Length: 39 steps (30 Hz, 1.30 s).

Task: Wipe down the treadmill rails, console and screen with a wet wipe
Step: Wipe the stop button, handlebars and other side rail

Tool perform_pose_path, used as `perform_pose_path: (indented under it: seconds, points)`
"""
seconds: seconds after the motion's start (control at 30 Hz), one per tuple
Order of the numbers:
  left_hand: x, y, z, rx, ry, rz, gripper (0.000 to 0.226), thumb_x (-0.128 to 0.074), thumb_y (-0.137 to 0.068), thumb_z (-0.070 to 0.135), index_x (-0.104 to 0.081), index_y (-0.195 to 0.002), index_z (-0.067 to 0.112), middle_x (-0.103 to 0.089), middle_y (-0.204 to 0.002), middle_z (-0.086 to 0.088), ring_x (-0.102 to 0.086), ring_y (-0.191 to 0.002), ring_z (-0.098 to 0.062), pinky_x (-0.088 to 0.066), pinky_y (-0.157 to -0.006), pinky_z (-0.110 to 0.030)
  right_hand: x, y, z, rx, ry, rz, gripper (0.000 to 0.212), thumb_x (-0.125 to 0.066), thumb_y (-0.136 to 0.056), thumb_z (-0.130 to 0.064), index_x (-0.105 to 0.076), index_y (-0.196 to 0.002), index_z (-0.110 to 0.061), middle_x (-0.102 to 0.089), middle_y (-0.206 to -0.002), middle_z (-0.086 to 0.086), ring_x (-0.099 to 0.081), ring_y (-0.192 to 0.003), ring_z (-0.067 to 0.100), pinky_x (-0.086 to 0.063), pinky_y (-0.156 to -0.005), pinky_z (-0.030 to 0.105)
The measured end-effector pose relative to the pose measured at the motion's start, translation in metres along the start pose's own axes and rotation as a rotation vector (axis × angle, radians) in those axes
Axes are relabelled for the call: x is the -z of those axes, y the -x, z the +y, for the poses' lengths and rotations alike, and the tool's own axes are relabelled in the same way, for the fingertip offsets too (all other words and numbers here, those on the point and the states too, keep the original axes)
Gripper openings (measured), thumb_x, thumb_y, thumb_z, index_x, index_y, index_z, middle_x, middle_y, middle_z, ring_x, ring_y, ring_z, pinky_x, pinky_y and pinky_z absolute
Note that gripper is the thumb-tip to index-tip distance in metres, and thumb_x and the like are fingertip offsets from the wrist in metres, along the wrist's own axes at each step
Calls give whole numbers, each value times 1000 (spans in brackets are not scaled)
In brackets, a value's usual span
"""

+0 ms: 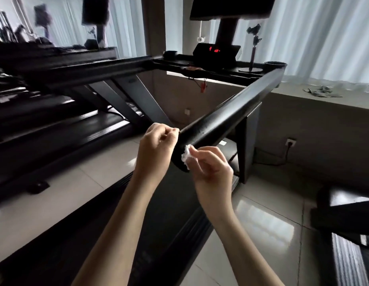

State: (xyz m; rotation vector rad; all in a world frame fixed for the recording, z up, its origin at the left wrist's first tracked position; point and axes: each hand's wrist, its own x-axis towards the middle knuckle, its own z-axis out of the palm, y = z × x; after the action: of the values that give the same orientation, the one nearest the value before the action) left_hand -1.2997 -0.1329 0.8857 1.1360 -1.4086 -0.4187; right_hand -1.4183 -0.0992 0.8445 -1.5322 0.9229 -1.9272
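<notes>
A black treadmill's right rail runs from the console down toward me. My right hand pinches a small crumpled white wet wipe against the rail's near end cap. My left hand hovers just left of that end, fingers curled, fingertips close to the rail tip; nothing shows in it. The left rail stretches off to the left. The console with red digits sits at the far end, below a dark screen on a post.
The treadmill belt lies below my arms. Another treadmill stands to the left and a dark machine at the right. A windowsill with a grey cloth and white curtains is behind. A wall socket has a cable.
</notes>
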Motion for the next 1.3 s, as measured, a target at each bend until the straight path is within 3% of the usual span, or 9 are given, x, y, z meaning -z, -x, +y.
perform_pose_path:
  seconds: [0.23, 0.43, 0.53, 0.63, 0.77, 0.9, 1.03, 1.2, 1.3]
  points:
    - [-6, 3, -3, 3, 70, 38, 37, -51, -85, 34, -62, -80, -2, -56, -76, 3, -48, -67, -4, -40, -65, -23, 5, -6, 20, -158, -111, 155, 24, -71, -83, 4, -66, -74, -17, -63, -81, 11, -63, -74, 8, -48, -71, 18]
    - [-7, 4, -6, -64, 87, 63, 41, -48, -87, 31, -60, -79, -8, -63, -87, -12, -53, -75, -1, -37, -71, -13, 0, 6, 22, -154, -196, 165, 20, -73, -80, -4, -70, -70, -21, -62, -80, 8, -62, -73, 11, -49, -71, 21]
    - [-7, 6, -7, -40, 100, 55, 40, -48, -87, 34, -61, -79, -4, -59, -80, 1, -49, -67, -3, -37, -66, -21, 2, -2, 34, -266, -285, 269, 19, -73, -79, -11, -72, -65, -25, -63, -80, 9, -62, -76, 8, -48, -73, 20]
    - [-8, 7, -6, 6, 103, 92, 34, -48, -88, 30, -66, -80, 3, -57, -83, 13, -51, -73, 3, -42, -68, -28, -2, 12, 30, -221, -249, 223, 23, -71, -81, 0, -72, -72, -20, -62, -84, 10, -64, -77, 8, -49, -73, 19]
    - [-8, 10, 0, -43, 46, 124, 22, -46, -88, 24, -64, -79, 33, -58, -90, 2, -53, -82, 5, -36, -77, -8, 2, 5, 31, -175, -204, 188, 26, -69, -82, 8, -69, -76, -17, -61, -86, 9, -64, -76, 1, -48, -72, 14]
    - [-10, 13, 2, -22, 32, 150, 22, -46, -89, 23, -64, -82, 33, -59, -89, 0, -53, -82, 5, -35, -77, -8, 10, -11, 42, -278, -195, 253, 38, -71, -83, 5, -67, -65, -29, -60, -86, 13, -62, -75, 3, -47, -74, 18]
    - [-12, 15, 3, 1, 21, 201, 22, -46, -90, 25, -66, -84, 32, -63, -92, -6, -54, -84, 3, -37, -78, -10, 10, -4, 24, -69, -121, 78, 23, -70, -83, 7, -68, -79, -15, -61, -86, 9, -60, -71, -1, -46, -65, 14]
    - [-12, 18, 9, 44, -3, 214, 22, -45, -89, 28, -67, -85, 31, -64, -96, -8, -57, -91, -8, -39, -81, -15, 15, -43, 28, -73, -96, 153, 22, -68, -85, 7, -70, -92, -14, -58, -87, 0, -56, -75, -5, -42, -68, 9]
    - [-13, 19, 11, 49, -39, 234, 22, -45, -89, 29, -67, -85, 32, -63, -95, -5, -58, -93, -10, -39, -82, -14, 15, -43, 22, 117, 70, 35, 14, -65, -88, 1, -74, -96, -7, -56, -89, 2, -56, -78, -3, -39, -64, 9]
